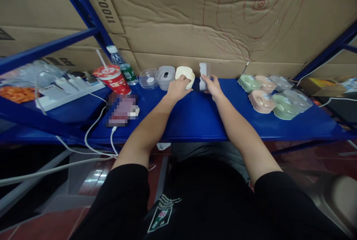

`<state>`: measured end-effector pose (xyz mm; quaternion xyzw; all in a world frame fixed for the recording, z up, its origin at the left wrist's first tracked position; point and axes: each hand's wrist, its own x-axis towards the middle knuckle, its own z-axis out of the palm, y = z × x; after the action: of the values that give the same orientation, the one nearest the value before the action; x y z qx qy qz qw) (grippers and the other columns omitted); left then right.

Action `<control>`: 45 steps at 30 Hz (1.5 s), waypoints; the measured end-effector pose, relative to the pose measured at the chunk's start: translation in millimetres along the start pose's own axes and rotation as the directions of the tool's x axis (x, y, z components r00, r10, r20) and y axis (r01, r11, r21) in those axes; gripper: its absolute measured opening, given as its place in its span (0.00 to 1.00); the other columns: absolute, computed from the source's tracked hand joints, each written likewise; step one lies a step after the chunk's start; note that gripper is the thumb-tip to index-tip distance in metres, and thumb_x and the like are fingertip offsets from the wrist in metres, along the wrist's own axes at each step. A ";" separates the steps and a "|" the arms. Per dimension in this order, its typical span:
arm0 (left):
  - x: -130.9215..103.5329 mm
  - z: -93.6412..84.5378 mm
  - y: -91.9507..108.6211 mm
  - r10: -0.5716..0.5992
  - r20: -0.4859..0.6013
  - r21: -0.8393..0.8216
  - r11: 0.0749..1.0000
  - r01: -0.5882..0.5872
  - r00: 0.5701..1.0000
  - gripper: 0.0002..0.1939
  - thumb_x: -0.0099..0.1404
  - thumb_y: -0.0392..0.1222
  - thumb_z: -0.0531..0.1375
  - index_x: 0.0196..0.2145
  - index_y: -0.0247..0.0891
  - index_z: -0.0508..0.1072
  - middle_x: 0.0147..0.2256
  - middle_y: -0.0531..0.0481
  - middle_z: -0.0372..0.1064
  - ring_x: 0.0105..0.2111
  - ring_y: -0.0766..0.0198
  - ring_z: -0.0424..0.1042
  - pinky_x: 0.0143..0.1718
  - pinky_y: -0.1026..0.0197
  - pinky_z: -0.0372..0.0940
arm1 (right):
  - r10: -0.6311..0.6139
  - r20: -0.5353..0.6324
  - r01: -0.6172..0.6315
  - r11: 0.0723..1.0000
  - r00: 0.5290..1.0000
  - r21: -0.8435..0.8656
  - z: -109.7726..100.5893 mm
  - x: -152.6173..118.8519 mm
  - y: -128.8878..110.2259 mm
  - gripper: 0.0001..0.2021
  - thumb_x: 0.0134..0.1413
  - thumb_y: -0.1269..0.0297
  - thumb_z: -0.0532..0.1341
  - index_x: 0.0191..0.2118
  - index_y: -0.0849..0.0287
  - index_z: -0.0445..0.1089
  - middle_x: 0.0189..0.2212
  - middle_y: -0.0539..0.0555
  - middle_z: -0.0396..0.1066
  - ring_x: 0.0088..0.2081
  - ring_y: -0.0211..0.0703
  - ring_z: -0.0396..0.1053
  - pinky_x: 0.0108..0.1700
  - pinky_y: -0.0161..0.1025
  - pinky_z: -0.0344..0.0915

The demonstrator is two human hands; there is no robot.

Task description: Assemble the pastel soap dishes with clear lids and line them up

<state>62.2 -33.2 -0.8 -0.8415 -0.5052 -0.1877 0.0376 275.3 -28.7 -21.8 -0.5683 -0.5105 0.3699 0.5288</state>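
Observation:
My left hand [179, 88] has its fingers and thumb closed on the edge of a cream-coloured piece [184, 72] that lies with other cream pieces against the cardboard. Close by on the right, my right hand [212, 86] grips a white and clear container [204, 76] turned on its side. Left of my left hand sit a grey-white container [166, 77] with a dark oval opening and a clear round-cornered one [148, 79]. All of these are at the back of the blue table [195, 121].
Several green, pink and grey containers [261, 101] stand at the right. To the left are a red cup [115, 80] with a straw, a water bottle [122, 65], a power strip [69, 95] and white cables [87, 132]. Cardboard [167, 20] backs the table.

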 end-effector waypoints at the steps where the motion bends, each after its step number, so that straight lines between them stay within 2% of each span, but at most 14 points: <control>1: -0.2 -0.6 -0.7 0.009 0.012 0.006 1.000 -0.009 1.000 0.27 0.72 0.50 0.69 0.66 0.44 0.77 0.62 0.38 0.71 0.57 0.41 0.77 0.53 0.46 0.74 | 0.079 0.015 -0.080 0.996 0.997 0.039 0.6 -2.3 -2.0 0.42 0.58 0.27 0.64 0.70 0.48 0.64 0.59 0.63 0.77 0.54 0.60 0.80 0.46 0.60 0.83; 3: -0.6 -2.0 -1.8 0.017 0.032 0.016 1.000 -0.017 0.999 0.28 0.71 0.48 0.69 0.66 0.43 0.76 0.63 0.38 0.70 0.58 0.40 0.76 0.53 0.46 0.74 | 0.212 0.045 -0.216 0.970 0.976 0.116 1.5 -6.7 -6.3 0.40 0.57 0.27 0.65 0.66 0.49 0.69 0.55 0.63 0.80 0.49 0.58 0.81 0.41 0.55 0.84; 6: -0.7 -4.0 -2.0 0.005 0.044 0.024 1.000 -0.006 0.999 0.27 0.73 0.45 0.68 0.67 0.42 0.75 0.65 0.38 0.69 0.59 0.40 0.76 0.54 0.45 0.74 | 0.251 0.119 -0.267 0.954 0.961 0.138 1.2 -10.9 -12.8 0.36 0.58 0.27 0.64 0.58 0.52 0.76 0.48 0.64 0.83 0.43 0.56 0.81 0.35 0.49 0.81; 9: -0.2 -4.9 -0.6 -0.019 0.041 0.032 0.999 0.018 0.999 0.26 0.75 0.44 0.65 0.68 0.42 0.75 0.64 0.39 0.69 0.59 0.41 0.76 0.55 0.46 0.74 | 0.261 0.175 -0.282 0.954 0.949 0.103 -0.3 -11.9 -19.1 0.35 0.61 0.27 0.61 0.53 0.54 0.80 0.43 0.63 0.84 0.39 0.54 0.82 0.31 0.43 0.77; 13: 1.2 -2.7 -0.2 -0.057 0.021 0.032 0.998 0.057 0.998 0.25 0.76 0.44 0.64 0.68 0.43 0.74 0.64 0.38 0.69 0.56 0.42 0.77 0.54 0.47 0.74 | 0.282 0.169 -0.293 0.955 0.945 0.046 -1.5 -11.1 -24.9 0.37 0.64 0.25 0.57 0.55 0.55 0.80 0.39 0.62 0.85 0.36 0.53 0.82 0.28 0.39 0.74; 18: 2.3 3.8 -4.8 -0.064 -0.027 0.003 0.998 0.064 0.998 0.24 0.75 0.45 0.65 0.67 0.45 0.75 0.63 0.38 0.68 0.56 0.42 0.77 0.52 0.46 0.74 | 0.196 0.110 -0.195 0.981 0.974 -0.018 0.2 -11.4 -20.5 0.39 0.60 0.25 0.61 0.56 0.56 0.79 0.42 0.63 0.83 0.38 0.52 0.81 0.25 0.39 0.73; 23: 2.0 7.5 -6.5 -0.035 -0.126 -0.062 0.998 0.027 0.991 0.22 0.74 0.48 0.65 0.63 0.43 0.78 0.61 0.39 0.72 0.55 0.44 0.77 0.52 0.48 0.74 | 0.070 0.031 -0.070 0.998 0.997 0.005 3.0 -14.1 -16.6 0.40 0.58 0.23 0.61 0.56 0.56 0.77 0.46 0.62 0.81 0.42 0.53 0.80 0.31 0.42 0.78; 27: -2.9 0.7 3.7 0.067 -0.253 -0.186 0.976 -0.116 0.965 0.18 0.79 0.49 0.57 0.58 0.42 0.80 0.56 0.42 0.77 0.56 0.51 0.77 0.56 0.53 0.72 | -0.017 0.021 0.015 0.995 1.000 0.102 8.8 -17.4 -20.2 0.43 0.57 0.23 0.61 0.64 0.54 0.70 0.52 0.62 0.79 0.48 0.57 0.80 0.40 0.48 0.81; 30: -7.7 -5.6 15.3 0.167 -0.235 -0.221 0.950 -0.220 0.958 0.18 0.79 0.51 0.57 0.57 0.41 0.80 0.55 0.42 0.78 0.56 0.52 0.76 0.57 0.53 0.71 | -0.085 0.009 0.083 0.988 0.996 0.132 15.7 -20.8 -24.0 0.46 0.57 0.22 0.60 0.69 0.51 0.65 0.58 0.62 0.76 0.56 0.59 0.78 0.50 0.52 0.81; 32: -8.6 -6.9 21.4 0.198 -0.200 -0.223 0.944 -0.242 0.960 0.17 0.78 0.51 0.58 0.53 0.40 0.80 0.55 0.41 0.78 0.56 0.51 0.76 0.56 0.52 0.72 | -0.134 0.000 0.133 0.984 0.991 0.117 19.4 -22.8 -26.6 0.47 0.57 0.20 0.59 0.70 0.50 0.64 0.62 0.62 0.74 0.61 0.59 0.75 0.55 0.51 0.79; 35: -5.4 -5.4 25.1 0.200 -0.198 -0.263 0.932 -0.249 0.960 0.15 0.79 0.48 0.56 0.49 0.39 0.80 0.52 0.40 0.78 0.52 0.52 0.77 0.54 0.53 0.72 | -0.141 -0.004 0.141 0.989 0.990 0.052 20.2 -24.0 -29.9 0.48 0.58 0.18 0.54 0.72 0.46 0.61 0.64 0.60 0.73 0.61 0.57 0.75 0.53 0.48 0.80; 39: 0.7 -9.3 16.3 0.055 -0.270 -0.291 0.947 -0.136 0.961 0.15 0.81 0.44 0.52 0.53 0.39 0.77 0.51 0.40 0.78 0.52 0.53 0.77 0.57 0.53 0.70 | -0.084 -0.063 0.086 0.996 0.994 0.033 13.7 -20.2 -29.6 0.44 0.64 0.22 0.51 0.76 0.42 0.56 0.66 0.59 0.70 0.55 0.53 0.79 0.46 0.44 0.81; 43: -0.5 -26.2 -9.1 -0.150 -0.343 -0.222 0.972 0.075 0.927 0.20 0.81 0.43 0.50 0.64 0.42 0.73 0.60 0.37 0.72 0.59 0.48 0.74 0.61 0.48 0.69 | -0.037 -0.106 0.048 0.994 0.994 0.100 8.3 -15.1 -21.7 0.39 0.67 0.32 0.57 0.77 0.40 0.53 0.68 0.58 0.69 0.53 0.51 0.79 0.48 0.47 0.81; 45: -2.8 -34.4 -23.9 -0.247 -0.344 -0.193 0.963 0.189 0.906 0.22 0.80 0.42 0.51 0.66 0.44 0.72 0.63 0.35 0.70 0.60 0.44 0.74 0.60 0.45 0.70 | -0.029 -0.098 0.039 0.994 0.995 0.099 7.7 -14.2 -17.2 0.40 0.65 0.33 0.59 0.76 0.41 0.54 0.68 0.58 0.69 0.52 0.50 0.79 0.48 0.46 0.81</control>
<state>30.8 -32.6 27.1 -0.7304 -0.5644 -0.3822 0.0439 261.8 -42.2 -7.9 -0.5493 -0.4746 0.3582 0.5871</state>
